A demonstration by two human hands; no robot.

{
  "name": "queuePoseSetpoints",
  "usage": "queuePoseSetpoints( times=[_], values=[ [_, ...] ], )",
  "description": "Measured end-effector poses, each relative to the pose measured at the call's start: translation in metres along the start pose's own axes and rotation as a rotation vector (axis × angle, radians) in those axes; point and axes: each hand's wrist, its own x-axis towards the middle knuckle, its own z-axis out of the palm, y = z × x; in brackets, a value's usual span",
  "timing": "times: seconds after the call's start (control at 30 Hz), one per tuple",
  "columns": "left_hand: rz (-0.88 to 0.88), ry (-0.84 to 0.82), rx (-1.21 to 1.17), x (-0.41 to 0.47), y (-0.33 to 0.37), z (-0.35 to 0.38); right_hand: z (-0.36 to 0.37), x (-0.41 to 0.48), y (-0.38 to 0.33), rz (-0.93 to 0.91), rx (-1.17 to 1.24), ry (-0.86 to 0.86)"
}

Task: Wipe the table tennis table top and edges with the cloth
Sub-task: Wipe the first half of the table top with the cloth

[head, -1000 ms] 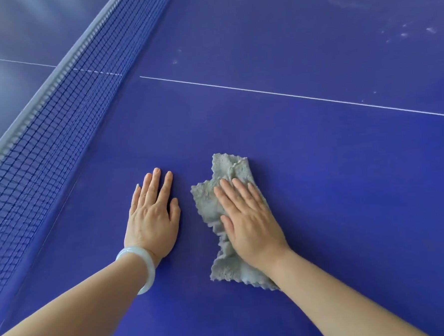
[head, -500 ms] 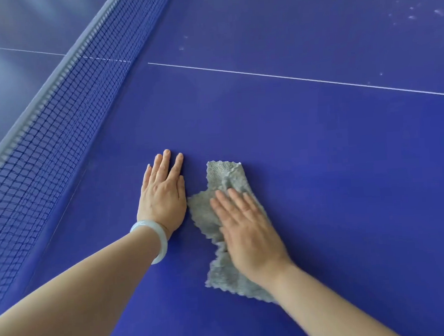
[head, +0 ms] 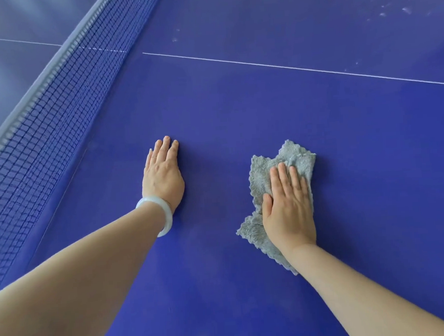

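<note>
Blue, matte and flat, the table tennis table top fills nearly the whole view. A thin white line is painted straight across its far portion, and pale smudges are seen beyond that line at the upper right. A dark square-mesh net, bound along its top by a pale grey tape, is stretched diagonally across the left side; a further part of the table is visible behind it.

The cloth is located on the table top, right of centre and well apart from the net. It is grey, with a soft, fuzzy pile and a scalloped edge, and it is rumpled into an irregular shape. No container is shown.

The right hand is laid palm-down on the cloth, with the fingers extended and close together and the thumb alongside. The cloth is pressed flat beneath the palm rather than gripped; its edges project past the fingertips, the thumb side and the wrist.

The left hand is placed flat on the bare surface, fingers straight and together, with nothing held. It is set apart from the cloth, between it and the net. A smooth, pale, translucent bangle is worn at the left wrist. Both forearms are bare.
</note>
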Motion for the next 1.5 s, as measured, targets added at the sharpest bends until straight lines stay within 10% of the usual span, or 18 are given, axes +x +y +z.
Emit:
queuePoseSetpoints(
  times=[0.43, 0.67, 0.83, 0.97, 1.2, 1.37, 1.5],
  values=[
    [0.189, -0.14, 0.155, -0.172, 0.019, -0.006, -0.001, -0.019, -0.023, 0.076, 0.065, 0.051],
    [0.215, -0.16, 0.152, -0.171, 0.018, -0.006, 0.004, -0.112, 0.002, -0.491, 0.051, -0.031],
    [0.2, -0.174, 0.134, -0.171, 0.018, -0.005, -0.018, -0.062, 0.115, 0.008, 0.002, 0.097],
    [0.205, -0.171, 0.142, -0.172, 0.018, -0.005, -0.007, -0.063, 0.04, 0.387, 0.083, 0.168],
    [0.216, -0.166, 0.134, -0.172, 0.017, -0.005, 0.007, -0.149, 0.01, -0.345, 0.03, 0.026],
    [0.206, -0.153, 0.11, -0.173, 0.018, -0.003, -0.015, -0.13, 0.119, 0.197, 0.01, 0.091],
    [0.207, -0.151, 0.11, -0.173, 0.017, -0.003, -0.007, -0.128, 0.045, 0.479, 0.069, 0.167]
  ],
)
